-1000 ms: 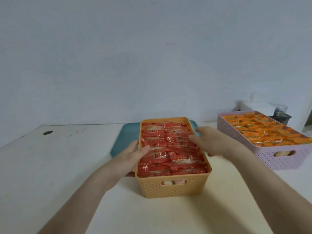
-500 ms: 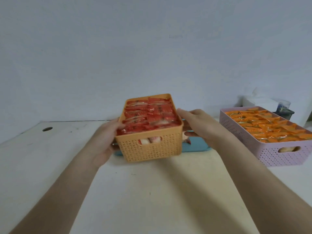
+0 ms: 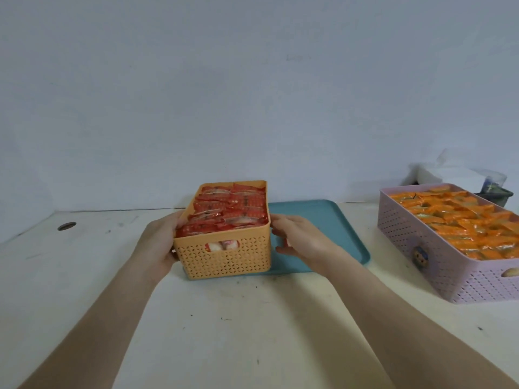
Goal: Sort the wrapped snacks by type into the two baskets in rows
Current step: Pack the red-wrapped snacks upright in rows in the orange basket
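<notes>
An orange basket packed with rows of red wrapped snacks stands at the left edge of a teal tray. My left hand grips its left wall, thumb near the rim. The straight fingers of my right hand lie against its right wall. Far right on the table, a pink basket holds rows of orange wrapped snacks.
The white table has a cable hole at the far left. Behind the pink basket are a white tissue box and a small dark container. A plain wall runs along the table's back edge.
The orange basket was lifted off the tray's middle, carried to the left between both hands, and now sits low at the tray's left edge. The teal tray is uncovered.
</notes>
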A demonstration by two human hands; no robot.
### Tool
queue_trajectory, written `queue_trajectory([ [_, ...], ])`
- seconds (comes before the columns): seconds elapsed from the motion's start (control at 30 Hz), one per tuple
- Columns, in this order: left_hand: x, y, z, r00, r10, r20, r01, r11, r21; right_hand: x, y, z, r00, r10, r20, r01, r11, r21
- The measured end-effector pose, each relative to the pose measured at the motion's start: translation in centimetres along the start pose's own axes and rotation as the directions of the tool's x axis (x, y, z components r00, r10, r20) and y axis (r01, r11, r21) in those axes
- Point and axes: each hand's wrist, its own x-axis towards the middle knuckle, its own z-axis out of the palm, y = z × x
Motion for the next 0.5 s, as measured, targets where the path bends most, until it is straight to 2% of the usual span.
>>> queue_trajectory([
  [0.07,0.1,-0.2,0.0,0.998,0.017,0.055,-0.019,0.998,0.053,0.9,0.8,-0.6,0.997,-0.055,-0.051,0.045,0.983,-0.179],
  [0.13,0.0,-0.2,0.2,0.996,0.028,0.089,-0.035,0.996,0.08,2.1,1.4,-1.5,0.989,-0.088,-0.122,0.029,0.907,-0.421],
  [0.17,0.0,-0.1,0.3,0.995,0.031,0.099,-0.04,0.995,0.094,2.5,1.4,-2.1,0.982,-0.081,-0.171,-0.04,0.797,-0.602],
  [0.2,0.0,0.0,0.4,0.993,0.032,0.111,-0.045,0.992,0.118,3.0,1.7,-2.8,0.975,-0.055,-0.216,-0.136,0.624,-0.77],
  [0.23,-0.1,0.0,0.5,0.992,0.029,0.126,-0.049,0.986,0.159,3.2,1.9,-3.4,0.97,-0.009,-0.241,-0.211,0.454,-0.866],
  [0.27,-0.2,-0.1,0.5,0.99,0.024,0.14,-0.054,0.976,0.212,3.4,2.1,-3.9,0.965,0.067,-0.253,-0.26,0.366,-0.894],
  [0.3,-0.3,0.1,0.5,0.987,0.018,0.159,-0.061,0.961,0.268,3.5,2.3,-4.3,0.952,0.151,-0.267,-0.304,0.346,-0.888],
  [0.37,-0.8,0.6,0.5,0.978,-0.006,0.206,-0.071,0.929,0.364,3.9,2.5,-5.3,0.945,0.201,-0.259,-0.317,0.368,-0.874],
  [0.43,-1.6,1.5,0.4,0.959,-0.041,0.281,-0.091,0.894,0.439,4.1,2.2,-6.0,0.941,0.182,-0.284,-0.335,0.409,-0.849],
  [0.47,-2.0,2.0,0.4,0.942,-0.061,0.33,-0.116,0.863,0.491,4.2,2.0,-6.4,0.945,0.132,-0.298,-0.326,0.383,-0.864],
  [0.5,-2.5,2.5,0.4,0.921,-0.086,0.381,-0.148,0.826,0.544,3.9,1.3,-6.6,0.959,0.028,-0.283,-0.279,0.295,-0.914],
])
